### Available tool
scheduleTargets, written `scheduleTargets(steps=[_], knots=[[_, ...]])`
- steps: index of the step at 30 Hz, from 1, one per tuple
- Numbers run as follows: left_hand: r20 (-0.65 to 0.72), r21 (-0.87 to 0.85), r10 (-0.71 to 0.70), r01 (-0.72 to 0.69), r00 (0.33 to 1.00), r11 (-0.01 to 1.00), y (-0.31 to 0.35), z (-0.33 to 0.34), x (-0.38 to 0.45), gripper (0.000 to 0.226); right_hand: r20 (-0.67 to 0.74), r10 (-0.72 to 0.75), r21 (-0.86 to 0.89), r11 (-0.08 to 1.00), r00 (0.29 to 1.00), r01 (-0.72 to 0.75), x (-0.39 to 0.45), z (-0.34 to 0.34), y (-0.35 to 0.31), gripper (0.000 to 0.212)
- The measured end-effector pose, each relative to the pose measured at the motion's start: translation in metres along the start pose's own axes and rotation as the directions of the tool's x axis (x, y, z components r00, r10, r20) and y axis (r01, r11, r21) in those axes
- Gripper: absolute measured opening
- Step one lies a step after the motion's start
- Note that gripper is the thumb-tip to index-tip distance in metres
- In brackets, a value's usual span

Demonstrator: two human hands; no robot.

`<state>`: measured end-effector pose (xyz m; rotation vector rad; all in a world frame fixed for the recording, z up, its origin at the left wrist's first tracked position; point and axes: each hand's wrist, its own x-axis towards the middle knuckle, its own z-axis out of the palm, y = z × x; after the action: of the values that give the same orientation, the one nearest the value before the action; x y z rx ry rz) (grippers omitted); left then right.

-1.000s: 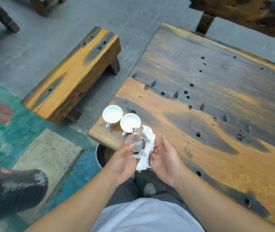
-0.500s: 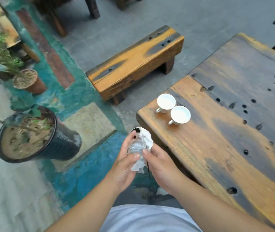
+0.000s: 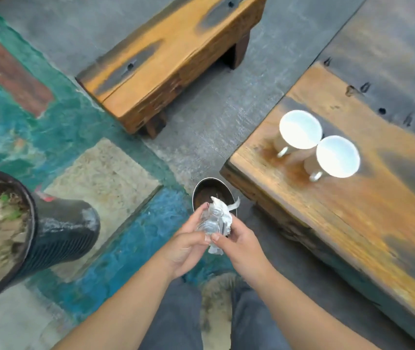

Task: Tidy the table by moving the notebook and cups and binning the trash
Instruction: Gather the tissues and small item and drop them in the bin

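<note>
Between both hands, the fingers (image 3: 214,238) close around a crumpled clear plastic bottle (image 3: 210,223) and white tissue (image 3: 223,218): left hand (image 3: 188,245) on the bottle, right hand (image 3: 239,245) on the tissue side. Directly beyond sits the round bin (image 3: 202,189) on the floor. Two white cups (image 3: 300,128) (image 3: 338,156) stand touching near the tabletop (image 3: 340,223) corner.

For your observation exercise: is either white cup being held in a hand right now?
No. Both white cups stand on the table, clear of the left hand and right hand.
</note>
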<state>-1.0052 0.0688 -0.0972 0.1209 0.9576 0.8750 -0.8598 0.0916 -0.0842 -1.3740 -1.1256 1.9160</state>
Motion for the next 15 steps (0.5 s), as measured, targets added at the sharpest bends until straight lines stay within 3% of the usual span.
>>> scheduleTargets(steps=[6, 11, 15], knots=[[-0.027, 0.106, -0.097, 0.099, 0.995, 0.989, -0.059, -0.097, 0.127, 0.097, -0.071, 0.056, 0.107, 0.993, 0.996, -0.048, 0.097, -0.026, 0.139, 0.055], [-0.131, 0.136, -0.075, 0.093, 0.989, 0.986, -0.117, -0.149, 0.217, 0.083, -0.113, 0.171, 0.111, 0.981, 0.979, -0.159, 0.175, -0.047, 0.241, 0.058], [-0.24, 0.161, -0.089, 0.13, 0.967, 0.978, -0.153, -0.174, 0.286, 0.089, -0.101, 0.345, 0.313, 0.902, 0.933, -0.299, 0.236, -0.063, 0.296, 0.054]])
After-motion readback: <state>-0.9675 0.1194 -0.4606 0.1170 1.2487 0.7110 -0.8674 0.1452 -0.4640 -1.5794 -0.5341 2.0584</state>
